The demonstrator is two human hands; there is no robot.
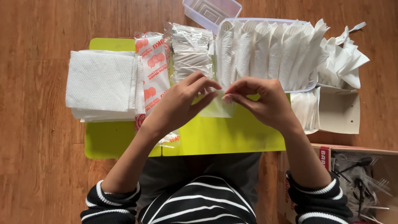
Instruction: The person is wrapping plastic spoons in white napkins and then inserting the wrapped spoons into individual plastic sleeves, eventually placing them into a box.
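You pinched a small clear plastic sleeve [218, 103] with both hands. Your left hand [182, 99] and right hand [261, 99] had their fingertips closed on its top edge, near the middle of the yellow-green board [215, 137] on the wooden floor [37, 124]. A stack of white napkins [101, 83] sat at the board's left edge. A tub of folded napkins [269, 49] stood at its far edge.
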